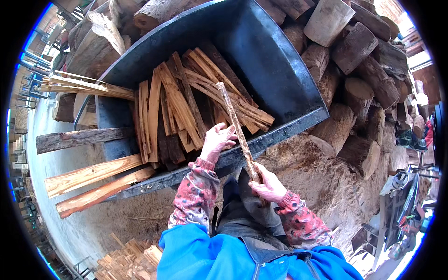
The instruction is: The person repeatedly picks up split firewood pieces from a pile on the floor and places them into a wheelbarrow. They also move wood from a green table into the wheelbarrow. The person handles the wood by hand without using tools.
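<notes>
My right hand point(269, 185) is closed round the lower part of a thin, bark-flecked stick point(238, 128), which slants up and left over the rim of a dark metal bin point(284, 70). Beside the stick's middle is my left hand point(218, 142), its fingers stretched toward the wood and partly apart. Whether those fingertips touch it I cannot tell. In the bin lie several split firewood pieces point(175, 93), mostly lengthwise and leaning on one another. The bin's right part shows its bare metal wall.
Several longer pieces, among them a pale split plank point(93, 175) and a bark-covered piece point(84, 139), jut out over the bin's left end. Cut logs point(354, 49) are heaped behind and to the right. A pile of split wood point(128, 261) lies at lower left.
</notes>
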A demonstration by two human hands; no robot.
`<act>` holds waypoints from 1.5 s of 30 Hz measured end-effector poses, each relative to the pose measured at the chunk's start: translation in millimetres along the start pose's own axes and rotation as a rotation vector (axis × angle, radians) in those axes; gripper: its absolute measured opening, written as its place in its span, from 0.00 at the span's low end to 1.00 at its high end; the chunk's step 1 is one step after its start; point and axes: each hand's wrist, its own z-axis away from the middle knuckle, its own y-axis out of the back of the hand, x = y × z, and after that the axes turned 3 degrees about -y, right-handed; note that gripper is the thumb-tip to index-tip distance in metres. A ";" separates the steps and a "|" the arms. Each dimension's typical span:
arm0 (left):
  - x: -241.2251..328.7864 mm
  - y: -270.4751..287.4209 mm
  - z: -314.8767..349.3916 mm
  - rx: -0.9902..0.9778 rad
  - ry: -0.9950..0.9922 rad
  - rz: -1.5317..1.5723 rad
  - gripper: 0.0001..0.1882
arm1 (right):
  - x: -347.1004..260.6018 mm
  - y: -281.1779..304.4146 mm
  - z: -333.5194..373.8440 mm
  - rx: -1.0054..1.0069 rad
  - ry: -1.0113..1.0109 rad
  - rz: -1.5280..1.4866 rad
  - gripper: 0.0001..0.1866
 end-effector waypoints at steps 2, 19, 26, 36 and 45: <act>8.2 -5.7 7.8 -0.188 0.017 0.243 0.24 | -17.8 5.8 9.3 -0.051 -0.047 -0.039 0.34; 42.2 -15.4 112.1 0.083 -0.454 0.114 0.13 | -212.1 107.7 -54.2 0.501 0.526 -0.242 0.14; 47.9 -1.0 104.4 0.062 -0.477 -0.063 0.12 | -83.9 130.9 -177.2 0.244 0.286 0.224 0.23; 38.2 34.9 -13.0 -0.101 -0.302 -0.727 0.22 | 22.1 142.0 -246.4 0.054 -0.032 1.112 0.32; -0.4 70.5 -56.9 -0.065 -0.131 -0.725 0.23 | -6.0 128.3 -247.9 -0.273 -0.296 1.014 0.28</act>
